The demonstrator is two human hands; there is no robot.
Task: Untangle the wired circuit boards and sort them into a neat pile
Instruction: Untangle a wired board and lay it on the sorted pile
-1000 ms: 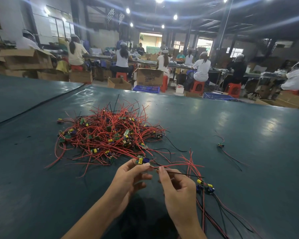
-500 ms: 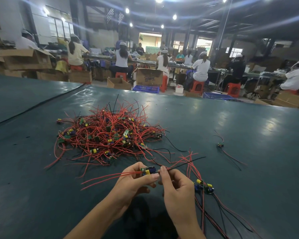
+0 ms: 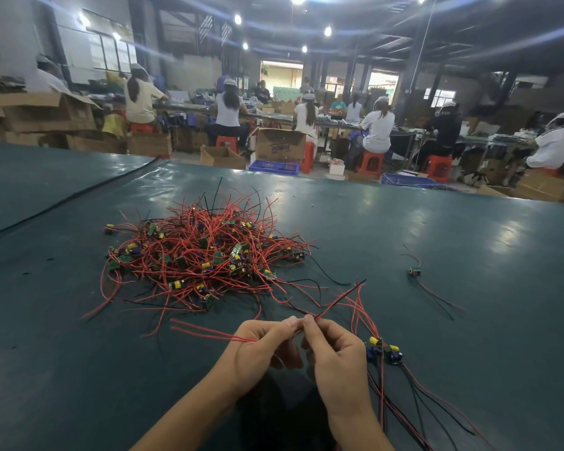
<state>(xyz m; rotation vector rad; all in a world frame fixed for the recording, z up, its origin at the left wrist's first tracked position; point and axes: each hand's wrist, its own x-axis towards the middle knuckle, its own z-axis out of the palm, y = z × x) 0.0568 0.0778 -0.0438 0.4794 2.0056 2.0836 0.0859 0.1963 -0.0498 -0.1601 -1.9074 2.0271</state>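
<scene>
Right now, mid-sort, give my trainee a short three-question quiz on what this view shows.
1. True or false: both hands, left hand and right hand, pinch wires where their fingertips meet.
2. Multiple choice: the small sorted group of boards lies (A) left of the hands, (B) right of the hands, (C) on top of the tangled heap.
3. Fill in: one lone board lies apart on the green table, on the ____ side of the heap.

Key: 1 true; 2 B; 3 right.
</scene>
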